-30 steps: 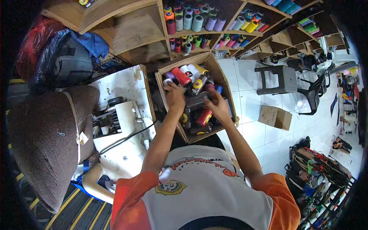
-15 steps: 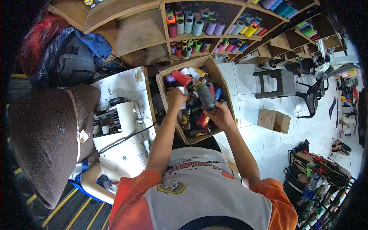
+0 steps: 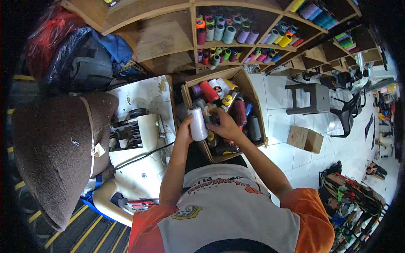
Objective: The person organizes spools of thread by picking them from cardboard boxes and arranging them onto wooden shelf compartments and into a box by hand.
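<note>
My left hand is closed around a white thread spool, held tilted over the near left side of a cardboard box. Just right of that spool, my right hand reaches over the box with its fingers curled. A pale, blurred thing shows at its fingertips, too unclear to name. Inside the box lie several spools, among them a red spool, a brown spool with a yellow label, a dark red spool and a dark grey spool. Both palms are hidden.
Left of the box stands a white sewing machine on its table. Wooden shelves with coloured spools rise behind. A grey stool and a small open carton stand on the tiled floor. A brown fabric bundle fills the left.
The dark grey spool has left my right hand and lies at the box's right side. My right hand has moved left; my left hand has brought the white spool lower, toward me.
</note>
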Demonstrator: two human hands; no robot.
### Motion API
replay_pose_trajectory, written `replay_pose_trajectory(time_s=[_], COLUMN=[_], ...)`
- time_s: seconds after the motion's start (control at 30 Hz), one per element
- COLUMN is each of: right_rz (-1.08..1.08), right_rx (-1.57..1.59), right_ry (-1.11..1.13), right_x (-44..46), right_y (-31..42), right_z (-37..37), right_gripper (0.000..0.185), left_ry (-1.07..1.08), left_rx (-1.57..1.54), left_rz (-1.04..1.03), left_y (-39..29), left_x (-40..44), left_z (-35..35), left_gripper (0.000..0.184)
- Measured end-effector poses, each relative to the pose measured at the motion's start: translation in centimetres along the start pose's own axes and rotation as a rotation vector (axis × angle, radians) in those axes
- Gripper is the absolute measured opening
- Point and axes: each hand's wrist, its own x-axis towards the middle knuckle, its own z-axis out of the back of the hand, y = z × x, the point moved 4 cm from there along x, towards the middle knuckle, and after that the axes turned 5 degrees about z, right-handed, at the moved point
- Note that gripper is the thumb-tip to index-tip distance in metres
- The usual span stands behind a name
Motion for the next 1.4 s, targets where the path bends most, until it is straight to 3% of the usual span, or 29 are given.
replay_pose_trajectory(time_s=[0.07,0.17,0.27,0.33,0.37,0.43,0.5,0.57,0.63,0.67,0.73,0.8,0.97,1.03,1.1,1.17,1.23,1.3,1.4], right_rz=[-0.104,-0.023,-0.072,-0.055,-0.101,-0.291,-0.562,-0.417,-0.280,-0.129,-0.160,-0.006,0.107,0.218,0.285,0.368,0.513,0.679,0.711], right_rx=[0.192,-0.565,-1.012,-1.153,-1.056,-0.792,0.267,0.954,1.160,1.312,1.262,0.937,1.043,0.933,0.788,0.631,0.281,0.077,-0.024], right_ry=[0.091,-0.216,0.055,0.187,0.112,0.356,0.239,0.411,0.292,0.427,0.337,0.310,0.247,0.157,0.079,-0.063,-0.216,-0.255,-0.392], right_x=[1.5,6.1,9.9,11.6,11.4,12.3,11.1,11.2,12.8,14.1,17.5,21.1,30.8,34.8,37.9,42.9,48.9,48.4,51.3], right_y=[0.1,-1.2,-3.5,-9.1,-6.7,-5.4,-5.3,-1.0,6.6,9.7,12.8,16.7,21.7,23.2,24.7,24.5,22.9,25.7,25.2], right_z=[0.3,1.7,-0.4,-2.9,-2.0,-0.8,-0.1,0.4,1.0,1.4,1.6,1.4,-0.9,-1.7,-2.9,-4.6,-6.0,-6.7,-8.7], right_gripper=[0.037,0.048,0.052,0.042,0.042,0.052,0.057,0.057,0.057,0.055,0.052,0.056,0.045,0.048,0.047,0.045,0.046,0.046,0.046], left_ry=[-0.050,0.128,0.120,0.135,0.187,0.292,0.349,0.398,0.369,0.347,0.284,0.235,0.180,0.171,0.094,0.084,0.062,0.054,0.049], left_rx=[0.002,0.025,0.000,-0.011,-0.045,-0.121,-0.128,-0.198,-0.212,-0.212,-0.322,-0.394,-0.407,-0.430,-0.420,-0.480,-0.557,-0.562,-0.476], left_rz=[-0.095,-0.165,-0.305,-0.415,-0.460,-0.541,-0.618,-0.648,-0.697,-0.714,-0.720,-0.720,-0.713,-0.768,-0.721,-0.721,-0.737,-0.748,-0.742], left_y=[-0.9,-4.0,-6.9,-10.1,-12.1,-15.6,-18.0,-20.4,-22.2,-22.8,-23.0,-23.0,-22.4,-22.5,-21.9,-22.5,-22.3,-21.8,-21.2], left_x=[0.5,0.1,0.2,-0.1,-0.7,-2.1,-1.7,-2.4,-3.0,-3.1,-3.1,-2.9,-1.9,-2.0,-1.3,-3.3,-2.6,-2.6,-3.8], left_z=[0.6,-0.3,-1.0,-2.3,-4.0,-7.3,-5.8,-5.8,-5.5,-5.0,-4.2,-3.8,-0.4,-0.9,1.3,-0.6,-0.4,0.3,1.1], left_gripper=[0.051,0.049,0.048,0.053,0.054,0.056,0.062,0.063,0.062,0.062,0.063,0.062,0.062,0.061,0.062,0.059,0.057,0.056,0.054])
